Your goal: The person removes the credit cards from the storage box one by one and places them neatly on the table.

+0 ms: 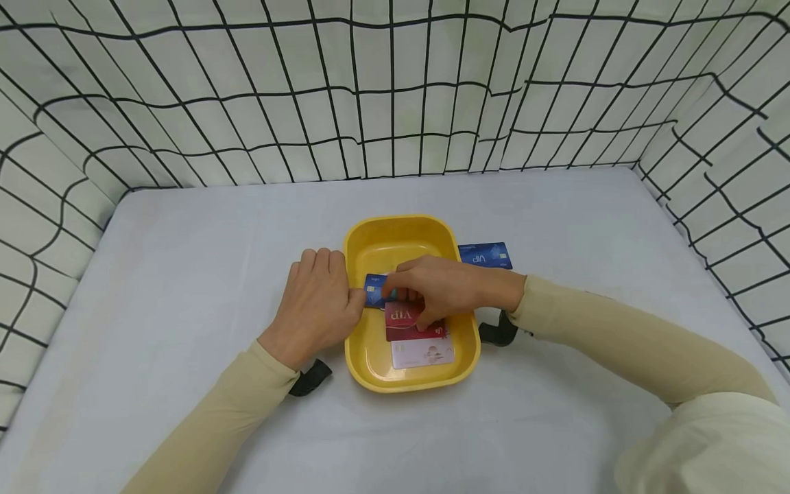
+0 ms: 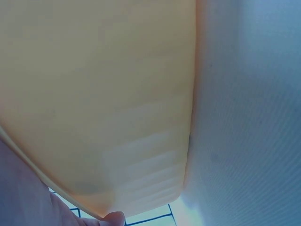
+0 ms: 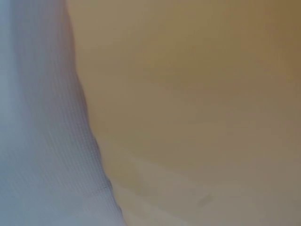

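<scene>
A shallow yellow tray [image 1: 412, 385] holds several cards. Its left rim is held by my left hand [image 1: 317, 302], with the thumb over the edge and knuckles up; the left wrist view shows the fingers [image 2: 114, 218] along the rim of the tray's outer wall [image 2: 108, 94]. My right hand [image 1: 435, 285] reaches in over the right rim and grips a blue card [image 1: 373, 291] with curled fingers, which cover its right part. The thumb lies over a red VIP card [image 1: 401, 328]. Below that, a pale pink card [image 1: 422, 355] lies partly overlapped.
Another blue VIP card [image 1: 485, 255] lies outside the tray at its right. Two black curved pieces show near my wrists, one left [image 1: 311, 378] and one right [image 1: 500, 331]. A black wire grid [image 1: 392, 92] stands round the back and sides of the white table [image 1: 173, 288].
</scene>
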### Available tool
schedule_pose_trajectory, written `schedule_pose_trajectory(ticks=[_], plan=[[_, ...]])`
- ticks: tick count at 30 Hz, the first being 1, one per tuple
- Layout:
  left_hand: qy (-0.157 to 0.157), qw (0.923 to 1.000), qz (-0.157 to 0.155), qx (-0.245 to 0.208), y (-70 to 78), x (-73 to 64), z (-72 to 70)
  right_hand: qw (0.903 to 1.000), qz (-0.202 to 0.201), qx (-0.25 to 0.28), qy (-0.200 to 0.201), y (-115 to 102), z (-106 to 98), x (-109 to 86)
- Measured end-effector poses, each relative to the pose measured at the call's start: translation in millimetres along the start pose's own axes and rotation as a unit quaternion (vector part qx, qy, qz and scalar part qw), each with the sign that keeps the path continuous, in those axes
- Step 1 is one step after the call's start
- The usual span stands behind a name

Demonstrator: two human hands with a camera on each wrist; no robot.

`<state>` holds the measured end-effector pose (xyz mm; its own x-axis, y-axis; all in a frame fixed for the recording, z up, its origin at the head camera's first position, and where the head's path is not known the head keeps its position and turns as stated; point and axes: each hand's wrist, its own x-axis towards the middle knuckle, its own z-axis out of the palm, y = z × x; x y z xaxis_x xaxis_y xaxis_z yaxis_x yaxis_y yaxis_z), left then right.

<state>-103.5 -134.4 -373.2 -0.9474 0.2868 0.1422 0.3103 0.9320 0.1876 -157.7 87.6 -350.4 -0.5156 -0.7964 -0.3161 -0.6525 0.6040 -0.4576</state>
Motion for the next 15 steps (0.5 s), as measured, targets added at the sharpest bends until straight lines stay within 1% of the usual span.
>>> schedule_pose_trajectory(ticks=[9,15], plan=[[0.008,1.0000,0.003,-0.002,0.0,0.5,0.0,0.9998,-0.018,0.002,0.009,1.4,-2.8,-1.4],[0.002,1.0000,-0.002,-0.004,0.6,-0.3,0.0,0.9996,-0.021,0.020,0.006,3.8,-3.1,-0.6]])
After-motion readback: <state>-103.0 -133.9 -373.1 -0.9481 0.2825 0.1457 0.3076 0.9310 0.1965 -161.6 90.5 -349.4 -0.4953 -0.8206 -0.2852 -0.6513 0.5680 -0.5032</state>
